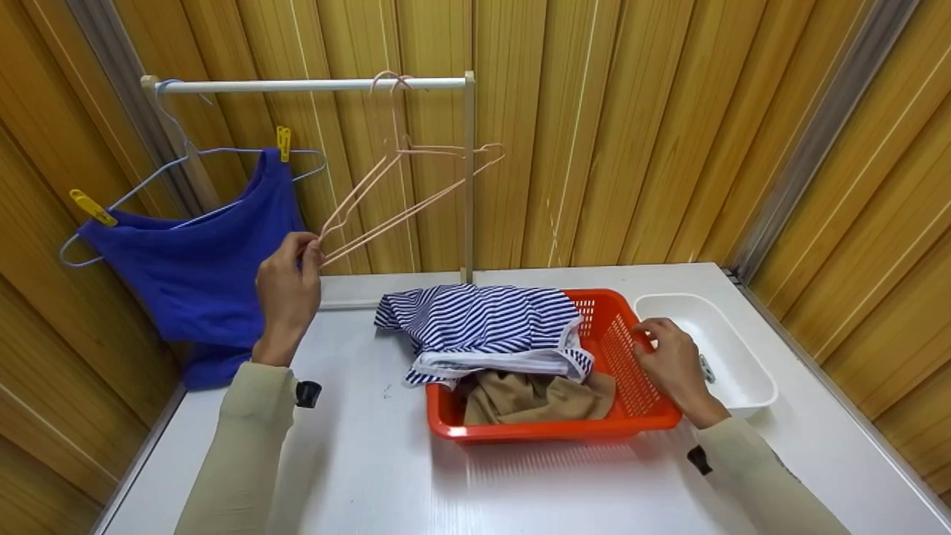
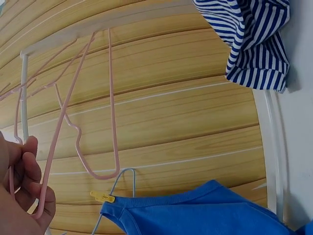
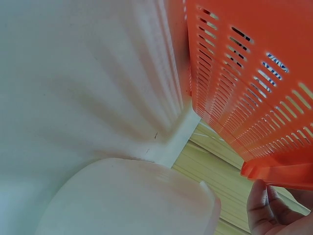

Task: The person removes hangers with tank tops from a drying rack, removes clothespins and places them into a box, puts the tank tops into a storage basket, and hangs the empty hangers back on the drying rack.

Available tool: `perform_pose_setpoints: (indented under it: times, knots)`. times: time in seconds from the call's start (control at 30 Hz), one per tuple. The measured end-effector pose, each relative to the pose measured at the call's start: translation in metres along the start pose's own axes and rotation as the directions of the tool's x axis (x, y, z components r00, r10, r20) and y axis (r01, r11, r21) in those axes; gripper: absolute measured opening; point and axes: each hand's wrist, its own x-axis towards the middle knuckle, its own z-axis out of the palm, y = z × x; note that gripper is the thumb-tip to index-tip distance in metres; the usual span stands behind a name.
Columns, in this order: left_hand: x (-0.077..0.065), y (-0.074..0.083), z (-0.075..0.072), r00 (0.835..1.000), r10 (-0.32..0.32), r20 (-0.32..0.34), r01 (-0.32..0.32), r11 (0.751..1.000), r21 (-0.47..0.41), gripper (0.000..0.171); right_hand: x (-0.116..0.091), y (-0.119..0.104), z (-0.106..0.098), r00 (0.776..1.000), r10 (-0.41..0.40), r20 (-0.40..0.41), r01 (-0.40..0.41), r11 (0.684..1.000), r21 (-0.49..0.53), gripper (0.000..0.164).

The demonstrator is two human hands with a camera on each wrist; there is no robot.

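My left hand (image 1: 288,279) pinches the lower corner of a pink hanger (image 2: 59,125). A second pink hanger (image 2: 112,103) hangs beside it, both hooked on the white rod (image 1: 297,85) of a small rack. At the right, my right hand (image 1: 672,364) grips the right rim of a red slotted basket (image 1: 557,429), fingertips under the edge in the right wrist view. Draped over the basket's left side is a blue-and-white striped garment (image 1: 483,319). Below it, inside the basket, lies a crumpled brown garment (image 1: 527,397).
On the rack's left, a blue garment (image 1: 200,275) hangs from a light-blue hanger (image 1: 152,177) with yellow clothespins (image 1: 284,143). A white basin (image 1: 761,364) with a small item inside stands right of the basket. Wood-patterned walls (image 1: 631,148) close in the white table.
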Motion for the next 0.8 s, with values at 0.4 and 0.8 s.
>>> perform_pose_setpoints:
  times: [0.4,0.8]
  knots:
    - [0.013,0.008,0.020,0.998,-0.051,0.025,0.052,0.999,-0.014,0.024,0.001,0.001,-0.001,1.000,-0.001,0.009,0.001,1.000,0.018,0.023]
    - [0.022,0.006,0.031,0.997,-0.062,0.038,0.064,0.997,-0.032,0.022,0.001,0.000,-0.001,1.000,-0.018,-0.012,0.018,1.000,0.012,0.021]
